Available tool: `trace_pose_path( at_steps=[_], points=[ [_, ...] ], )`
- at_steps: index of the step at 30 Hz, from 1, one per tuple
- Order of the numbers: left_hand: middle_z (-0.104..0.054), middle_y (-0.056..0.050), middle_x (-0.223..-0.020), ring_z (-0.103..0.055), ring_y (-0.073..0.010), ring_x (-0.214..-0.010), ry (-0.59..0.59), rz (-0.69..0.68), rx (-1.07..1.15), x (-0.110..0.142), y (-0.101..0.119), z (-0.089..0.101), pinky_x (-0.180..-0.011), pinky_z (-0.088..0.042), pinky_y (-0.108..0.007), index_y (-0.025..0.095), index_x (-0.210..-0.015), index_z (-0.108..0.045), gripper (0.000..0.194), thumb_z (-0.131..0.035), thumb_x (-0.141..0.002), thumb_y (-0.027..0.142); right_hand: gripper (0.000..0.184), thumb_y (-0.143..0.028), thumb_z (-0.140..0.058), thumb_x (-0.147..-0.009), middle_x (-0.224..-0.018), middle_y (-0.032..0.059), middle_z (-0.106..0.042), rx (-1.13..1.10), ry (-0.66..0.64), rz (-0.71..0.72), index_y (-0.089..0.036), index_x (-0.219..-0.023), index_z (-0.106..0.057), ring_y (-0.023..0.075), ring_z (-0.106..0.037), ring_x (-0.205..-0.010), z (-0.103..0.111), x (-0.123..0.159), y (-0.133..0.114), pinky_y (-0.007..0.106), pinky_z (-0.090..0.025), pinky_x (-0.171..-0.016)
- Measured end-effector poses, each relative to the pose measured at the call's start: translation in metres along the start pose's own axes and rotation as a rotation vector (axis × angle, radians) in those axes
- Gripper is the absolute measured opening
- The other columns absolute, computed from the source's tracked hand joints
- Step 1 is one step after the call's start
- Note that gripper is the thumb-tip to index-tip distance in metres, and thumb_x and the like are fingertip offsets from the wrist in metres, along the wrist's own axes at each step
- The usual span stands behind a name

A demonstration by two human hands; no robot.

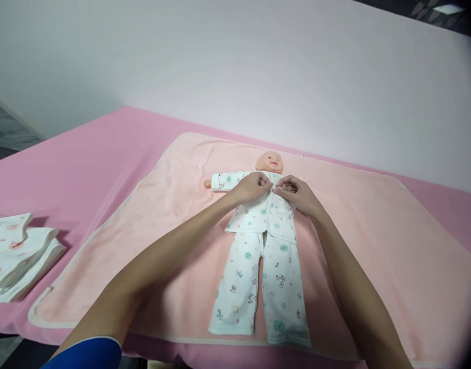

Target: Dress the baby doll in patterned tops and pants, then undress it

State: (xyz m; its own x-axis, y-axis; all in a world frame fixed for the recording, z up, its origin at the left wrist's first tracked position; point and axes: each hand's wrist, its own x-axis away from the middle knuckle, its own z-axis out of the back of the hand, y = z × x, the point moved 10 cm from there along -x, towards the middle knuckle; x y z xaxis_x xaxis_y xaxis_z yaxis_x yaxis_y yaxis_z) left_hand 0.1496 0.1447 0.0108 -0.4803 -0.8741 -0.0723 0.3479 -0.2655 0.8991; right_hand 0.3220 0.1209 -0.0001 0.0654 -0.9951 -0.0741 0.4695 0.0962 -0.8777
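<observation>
A baby doll [269, 162] lies on its back, dressed in a white patterned jacket [250, 218] and matching trousers [241, 287]. At the upper chest, my left hand [254, 186] pinches one front edge of the jacket near the neck. Just across from it, my right hand [294, 192] has its thumb and fingers closed on the other front edge. Whatever fastener lies between my fingertips is too small to make out. One doll hand pokes out of the sleeve on the left; the other arm is hidden behind my right hand.
Beneath the doll spreads a peach blanket [173, 189] with pale binding, over a pink table cover [104, 148]. Folded white printed cloths [23, 256] are stacked at the left edge. A pale wall [258, 72] rises behind the table.
</observation>
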Motion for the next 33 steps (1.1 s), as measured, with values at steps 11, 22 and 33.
trace_pose_path(
  at_steps=[11,22,33],
  points=[
    [-0.067,-0.001,-0.087,-0.059,-0.0169,-0.078,-0.005,0.031,-0.035,0.000,-0.002,0.001,-0.072,-0.041,-0.031,0.021,-0.089,-0.060,0.018,-0.064,-0.101,0.034,0.054,-0.065,-0.093,-0.083,-0.098,0.0009,-0.065,-0.067,-0.131,-0.031,-0.027,-0.118,-0.078,0.0172,-0.053,-0.084,0.001,0.003,0.001,0.032,-0.046,-0.076],
    [-0.076,-0.005,-0.090,-0.067,-0.0212,-0.083,0.137,0.133,-0.176,-0.044,-0.015,0.015,-0.073,-0.042,-0.032,0.022,-0.089,-0.060,0.019,-0.067,-0.100,0.037,0.036,-0.058,-0.072,-0.098,-0.091,0.0015,-0.069,0.142,0.299,-0.040,-0.022,-0.099,-0.073,0.0195,-0.059,-0.084,0.007,-0.043,0.012,0.034,-0.046,-0.081],
    [-0.055,0.001,-0.066,-0.047,-0.0145,-0.063,0.058,0.103,-0.042,-0.047,-0.019,0.011,-0.064,-0.032,-0.033,0.023,-0.068,-0.050,0.035,-0.072,-0.092,0.033,0.046,-0.064,-0.090,-0.081,-0.079,-0.0033,-0.047,-0.057,0.179,0.030,-0.022,-0.096,-0.078,0.0144,-0.037,-0.070,0.003,-0.041,0.017,0.031,-0.030,-0.066]
  ],
)
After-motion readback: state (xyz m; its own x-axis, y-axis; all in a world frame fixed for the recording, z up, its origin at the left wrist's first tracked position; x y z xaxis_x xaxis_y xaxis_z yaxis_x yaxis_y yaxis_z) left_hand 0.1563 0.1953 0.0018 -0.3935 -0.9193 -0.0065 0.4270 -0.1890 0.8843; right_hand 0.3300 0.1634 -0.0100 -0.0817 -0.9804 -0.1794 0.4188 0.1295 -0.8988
